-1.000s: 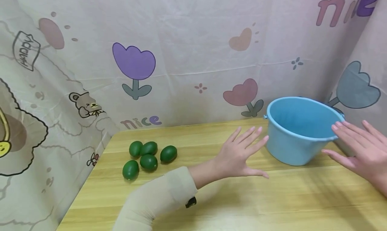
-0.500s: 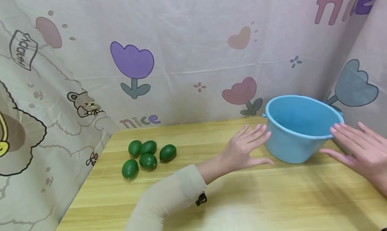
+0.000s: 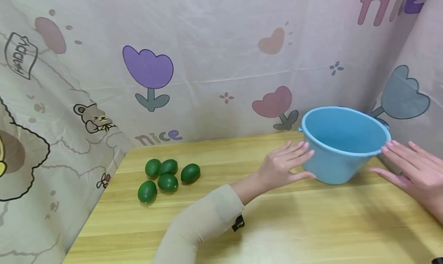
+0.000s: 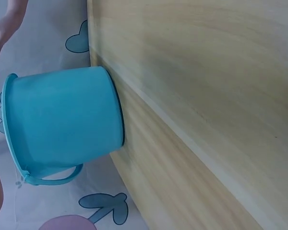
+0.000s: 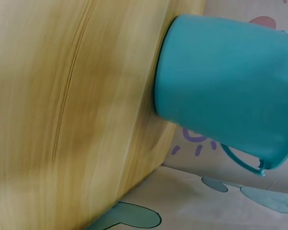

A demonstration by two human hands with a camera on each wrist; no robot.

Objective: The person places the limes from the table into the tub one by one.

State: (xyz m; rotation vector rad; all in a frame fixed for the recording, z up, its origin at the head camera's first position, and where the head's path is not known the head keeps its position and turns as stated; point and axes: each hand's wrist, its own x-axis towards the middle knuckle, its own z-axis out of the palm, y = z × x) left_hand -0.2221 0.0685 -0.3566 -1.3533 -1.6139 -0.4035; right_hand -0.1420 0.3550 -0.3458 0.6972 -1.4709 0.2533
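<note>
A light blue bucket (image 3: pixel 333 168) stands upright at the back right of the table. My left hand (image 3: pixel 285 164) is at its left side with straight fingers, the fingertips overlapping the bucket's edge in the head view. Opposite it, my right hand (image 3: pixel 415 175) has its fingers straight and its fingertips by the right rim. Whether either hand touches the bucket, I cannot tell. The left wrist view shows the bucket (image 4: pixel 62 120) side-on with its handle hanging down, and the right hand (image 4: pixel 5 36) beyond it. No fingers show beside the bucket (image 5: pixel 225 81) in the right wrist view.
Several dark green oval fruits (image 3: pixel 167 182), like limes, lie together on the left of the wooden table (image 3: pixel 294 225). A printed cloth (image 3: pixel 214 52) hangs close behind the table and along both sides.
My left hand has moved right and slightly up to the bucket's left side, its fingers less spread. The right hand has barely moved. The head view has shifted slightly.
</note>
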